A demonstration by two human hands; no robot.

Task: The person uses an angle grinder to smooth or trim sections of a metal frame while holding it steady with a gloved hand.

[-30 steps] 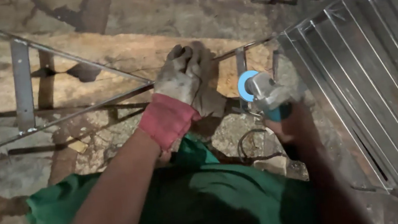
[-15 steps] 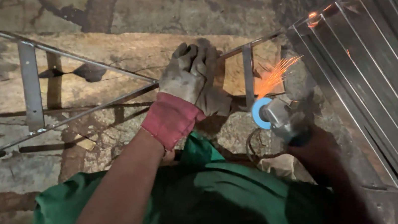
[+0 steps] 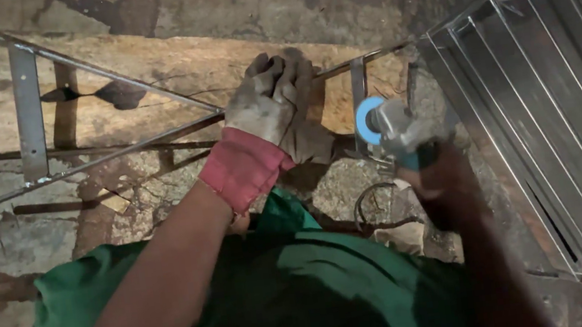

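Note:
My left hand (image 3: 271, 107), in a grey work glove with a red cuff, presses down on a thin metal rod frame (image 3: 119, 151) that lies across a wooden plank (image 3: 169, 75). My right hand (image 3: 440, 175), bare and dark in shadow, grips an angle grinder (image 3: 394, 132) with a blue disc guard. The disc sits next to a short upright flat bar (image 3: 360, 99) of the frame, just right of my gloved hand. No sparks show.
A stack of ribbed metal frames (image 3: 558, 108) leans at the right. Another flat upright bar (image 3: 27, 107) of the rod frame stands at the left. The ground is rough cracked concrete (image 3: 271, 3). My green clothing (image 3: 271, 299) fills the bottom. A cable loops below the grinder.
Half a second ago orange sparks flew from the disc at the upright bar; now they are gone. The grinder has shifted slightly. My gloved hand stays on the rods.

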